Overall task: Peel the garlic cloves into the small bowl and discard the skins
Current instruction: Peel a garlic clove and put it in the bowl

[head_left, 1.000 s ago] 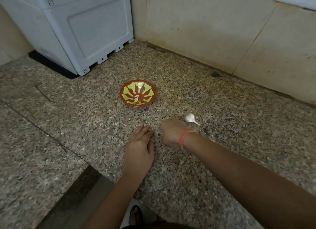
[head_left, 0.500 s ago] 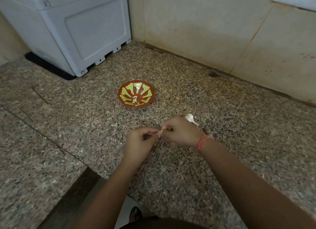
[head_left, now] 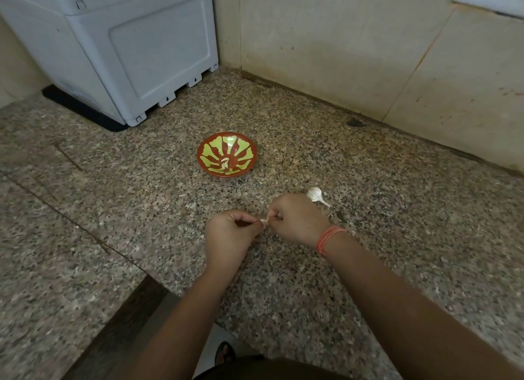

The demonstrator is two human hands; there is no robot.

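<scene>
A small red bowl (head_left: 227,154) with a yellow-green pattern stands on the granite counter (head_left: 113,209); a peeled clove (head_left: 224,163) lies in its bottom. Below it, my left hand (head_left: 230,238) and my right hand (head_left: 297,218) meet fingertip to fingertip over the counter, both pinching one small garlic clove (head_left: 263,221) between them. The clove is mostly hidden by the fingers. A white garlic bulb piece (head_left: 315,194) with a stalk lies on the counter just behind my right hand. An orange thread circles my right wrist.
A large grey plastic box (head_left: 119,47) on a black base stands at the back left. Tiled walls (head_left: 340,53) close the corner behind the bowl. The counter's front edge (head_left: 158,283) drops off below my left forearm, with the floor and a foot beneath.
A second ago my left hand lay flat on the counter and my right was fisted beside it. Both hands have since lifted and come together on the clove.
</scene>
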